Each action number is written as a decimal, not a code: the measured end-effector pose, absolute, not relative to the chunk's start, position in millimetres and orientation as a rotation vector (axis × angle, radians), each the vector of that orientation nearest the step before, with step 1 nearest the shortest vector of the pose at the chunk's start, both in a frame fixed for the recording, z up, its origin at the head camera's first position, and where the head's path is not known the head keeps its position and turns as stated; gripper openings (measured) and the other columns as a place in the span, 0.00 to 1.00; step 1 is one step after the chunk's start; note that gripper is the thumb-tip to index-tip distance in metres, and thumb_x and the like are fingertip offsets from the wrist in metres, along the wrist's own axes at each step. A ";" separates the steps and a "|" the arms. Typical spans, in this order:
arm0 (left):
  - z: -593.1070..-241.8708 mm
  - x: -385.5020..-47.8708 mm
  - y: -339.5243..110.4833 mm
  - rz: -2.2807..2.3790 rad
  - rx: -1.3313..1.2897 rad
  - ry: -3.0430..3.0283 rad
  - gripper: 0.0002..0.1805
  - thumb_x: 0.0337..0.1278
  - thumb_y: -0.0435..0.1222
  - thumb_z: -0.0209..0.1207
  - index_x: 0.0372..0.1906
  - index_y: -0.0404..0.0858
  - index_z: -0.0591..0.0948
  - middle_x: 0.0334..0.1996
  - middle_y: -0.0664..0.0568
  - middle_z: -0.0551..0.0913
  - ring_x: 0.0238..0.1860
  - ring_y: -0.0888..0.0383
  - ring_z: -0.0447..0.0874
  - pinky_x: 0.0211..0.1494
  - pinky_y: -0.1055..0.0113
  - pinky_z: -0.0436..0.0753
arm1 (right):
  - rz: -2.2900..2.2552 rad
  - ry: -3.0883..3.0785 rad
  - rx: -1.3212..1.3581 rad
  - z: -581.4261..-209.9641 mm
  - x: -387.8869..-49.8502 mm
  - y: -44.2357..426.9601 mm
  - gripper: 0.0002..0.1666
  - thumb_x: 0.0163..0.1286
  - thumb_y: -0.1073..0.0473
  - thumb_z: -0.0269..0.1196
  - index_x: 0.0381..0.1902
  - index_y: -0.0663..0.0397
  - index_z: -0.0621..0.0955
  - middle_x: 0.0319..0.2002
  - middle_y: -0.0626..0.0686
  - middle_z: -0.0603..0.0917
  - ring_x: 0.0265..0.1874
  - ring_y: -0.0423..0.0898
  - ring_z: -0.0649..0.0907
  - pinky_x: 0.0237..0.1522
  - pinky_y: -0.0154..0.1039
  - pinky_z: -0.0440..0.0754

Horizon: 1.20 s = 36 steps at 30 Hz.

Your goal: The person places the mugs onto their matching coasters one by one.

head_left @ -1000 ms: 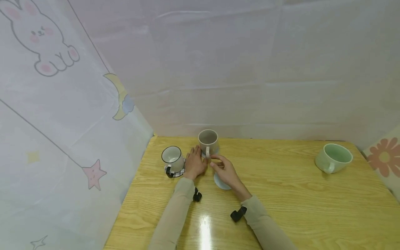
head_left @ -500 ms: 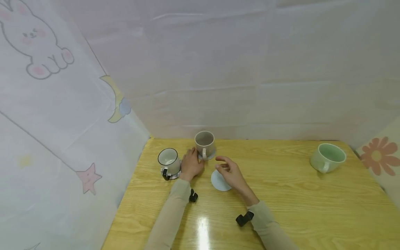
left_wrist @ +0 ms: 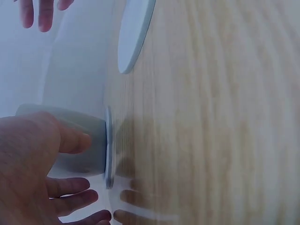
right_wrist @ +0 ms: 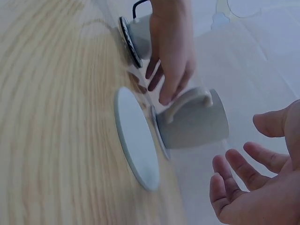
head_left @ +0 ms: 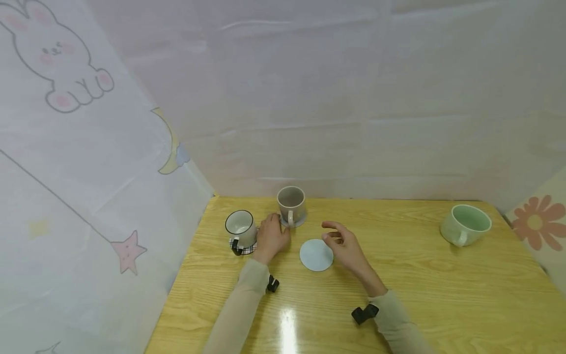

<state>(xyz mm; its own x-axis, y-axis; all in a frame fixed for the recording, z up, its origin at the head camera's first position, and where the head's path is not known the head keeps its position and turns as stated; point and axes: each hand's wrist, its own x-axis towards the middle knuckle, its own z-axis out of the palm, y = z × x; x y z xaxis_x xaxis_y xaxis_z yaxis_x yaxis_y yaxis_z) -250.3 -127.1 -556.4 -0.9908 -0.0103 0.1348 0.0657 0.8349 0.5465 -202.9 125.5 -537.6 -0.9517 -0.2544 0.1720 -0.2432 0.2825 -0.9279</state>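
Below centre lay the blue coaster [head_left: 316,255]; just right, my right hand [head_left: 348,247], loosely curved, held nothing. My left hand [head_left: 270,239], left of centre, looked slack and empty. At right, the green mug [head_left: 455,227] probably wanted my next reach; mid-frame, placing the grey mug [head_left: 287,208] seemed finished.

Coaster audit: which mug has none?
The green mug, alone at far right, stands directly on the table; the grey mug stands on a grey coaster, the black-rimmed mug on a checked coaster.

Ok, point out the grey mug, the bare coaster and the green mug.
Grey mug [right_wrist: 196,127]: right wrist view, outer wall.
Bare coaster [head_left: 316,255]: head view, top face.
Green mug [head_left: 467,221]: head view, inside.
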 end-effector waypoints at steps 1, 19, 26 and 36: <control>-557.0 -248.5 -126.3 -0.865 -0.039 -2.883 0.27 0.72 0.42 0.62 0.66 0.28 0.78 0.64 0.36 0.82 0.63 0.35 0.81 0.65 0.40 0.83 | -1.811 2.518 -0.487 -537.0 -202.5 129.8 0.24 0.83 0.57 0.61 0.73 0.56 0.77 0.69 0.63 0.80 0.60 0.60 0.83 0.57 0.39 0.82; -559.2 -220.8 -124.6 -0.855 -0.114 -2.812 0.27 0.71 0.44 0.64 0.67 0.33 0.79 0.65 0.38 0.82 0.62 0.37 0.83 0.63 0.43 0.85 | -1.808 2.686 -0.395 -520.4 -199.5 193.9 0.24 0.85 0.54 0.59 0.73 0.56 0.77 0.69 0.60 0.80 0.56 0.40 0.82 0.52 0.23 0.80; -562.1 -212.0 -128.5 -0.818 -0.170 -2.817 0.27 0.72 0.43 0.66 0.68 0.33 0.79 0.64 0.38 0.83 0.61 0.38 0.84 0.65 0.45 0.83 | -1.831 2.684 -0.405 -513.8 -189.8 200.7 0.25 0.85 0.56 0.59 0.73 0.59 0.76 0.70 0.62 0.78 0.55 0.34 0.80 0.52 0.22 0.79; -562.4 -199.0 -127.6 -0.785 -0.273 -2.835 0.26 0.73 0.44 0.64 0.68 0.34 0.79 0.64 0.39 0.84 0.61 0.39 0.85 0.64 0.45 0.84 | -1.843 2.744 -0.396 -515.1 -183.8 220.2 0.24 0.85 0.58 0.58 0.73 0.58 0.76 0.67 0.55 0.80 0.54 0.29 0.81 0.52 0.22 0.79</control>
<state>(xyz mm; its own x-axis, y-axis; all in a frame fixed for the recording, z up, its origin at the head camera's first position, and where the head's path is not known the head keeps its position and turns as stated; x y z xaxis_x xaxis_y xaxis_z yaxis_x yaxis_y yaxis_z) -199.0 -127.6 -562.4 -0.9656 0.1266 0.2270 0.2253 0.8432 0.4881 -183.8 220.2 -515.1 -0.9545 -0.0912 0.2841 -0.2975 0.3641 -0.8826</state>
